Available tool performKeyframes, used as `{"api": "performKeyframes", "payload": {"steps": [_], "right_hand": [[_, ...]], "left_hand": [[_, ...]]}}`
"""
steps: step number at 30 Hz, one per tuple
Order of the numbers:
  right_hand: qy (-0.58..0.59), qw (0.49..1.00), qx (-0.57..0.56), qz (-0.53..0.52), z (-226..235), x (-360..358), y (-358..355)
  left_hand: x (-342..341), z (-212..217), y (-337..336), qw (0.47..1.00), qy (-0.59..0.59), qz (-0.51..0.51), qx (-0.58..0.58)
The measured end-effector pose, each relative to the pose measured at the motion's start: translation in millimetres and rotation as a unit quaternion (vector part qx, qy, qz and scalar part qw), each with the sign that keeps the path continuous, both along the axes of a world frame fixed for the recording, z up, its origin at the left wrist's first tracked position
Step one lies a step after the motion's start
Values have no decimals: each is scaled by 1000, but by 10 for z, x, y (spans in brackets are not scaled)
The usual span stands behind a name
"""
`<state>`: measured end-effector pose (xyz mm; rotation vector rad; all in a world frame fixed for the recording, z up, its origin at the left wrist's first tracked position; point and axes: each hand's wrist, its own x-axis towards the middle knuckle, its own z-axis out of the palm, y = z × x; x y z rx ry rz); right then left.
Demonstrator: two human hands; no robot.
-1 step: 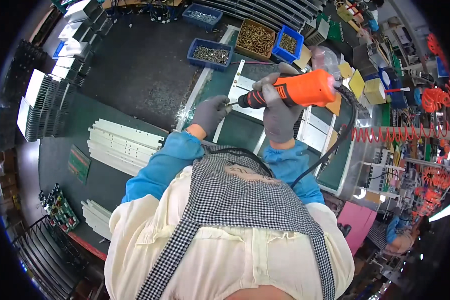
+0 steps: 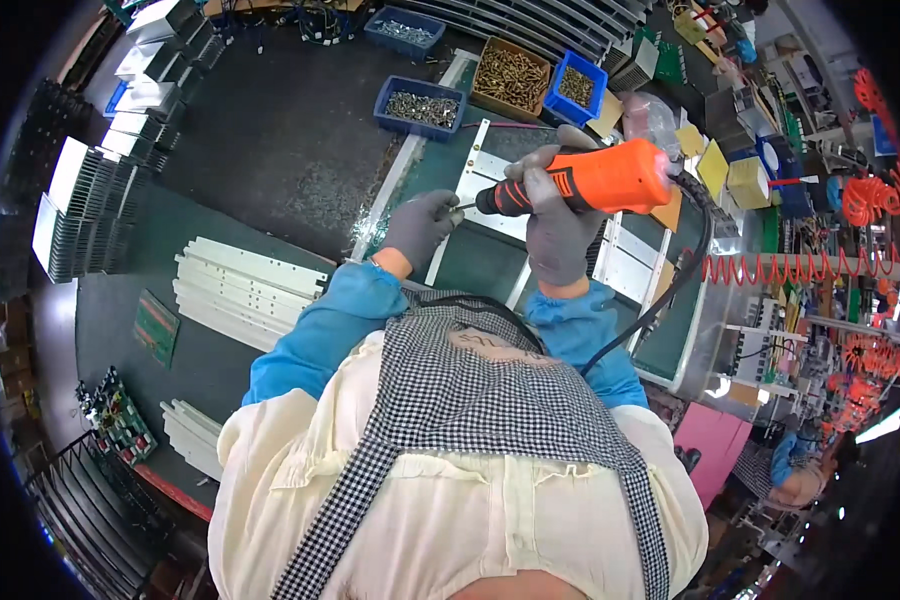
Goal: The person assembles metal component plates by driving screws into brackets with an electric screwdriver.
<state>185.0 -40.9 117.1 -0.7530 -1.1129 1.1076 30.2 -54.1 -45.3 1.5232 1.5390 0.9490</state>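
Observation:
My right hand [image 2: 558, 235], in a grey glove, is wrapped round an orange and black electric screwdriver [image 2: 610, 178]. The tool lies almost level, its bit pointing left. A thin bit [image 2: 467, 207] reaches from its black nose to the fingertips of my left hand [image 2: 420, 230], also gloved in grey. Those fingers are pinched together at the bit's tip; whatever is between them is too small to make out. Below the tool, white metal frame parts [image 2: 488, 170] with holes lie on the green work surface [image 2: 470, 262].
Blue bins [image 2: 420, 108] of metal fasteners and a box of brass-coloured screws [image 2: 511, 78] stand beyond my hands. White drilled strips [image 2: 245, 285] lie to the left, near stacked finned metal parts [image 2: 90, 215]. A black cable [image 2: 660, 305] trails from the screwdriver past my right arm.

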Motion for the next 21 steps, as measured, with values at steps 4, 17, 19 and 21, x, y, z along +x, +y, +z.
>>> {"api": "performKeyframes", "payload": {"steps": [4, 17, 19, 21], "right_hand": [[-4, 1000, -5, -1, -49, -60, 39], [-118, 983, -30, 139, 75, -162, 279], [-104, 986, -30, 123, 94, -181, 235], [-73, 989, -51, 117, 128, -173, 181]], "left_hand": [[-17, 26, 1, 1000, 7, -9, 16], [-7, 21, 10, 999, 11, -16, 28], [-14, 30, 6, 999, 19, -15, 24], [-16, 26, 5, 999, 33, -19, 25]]}}
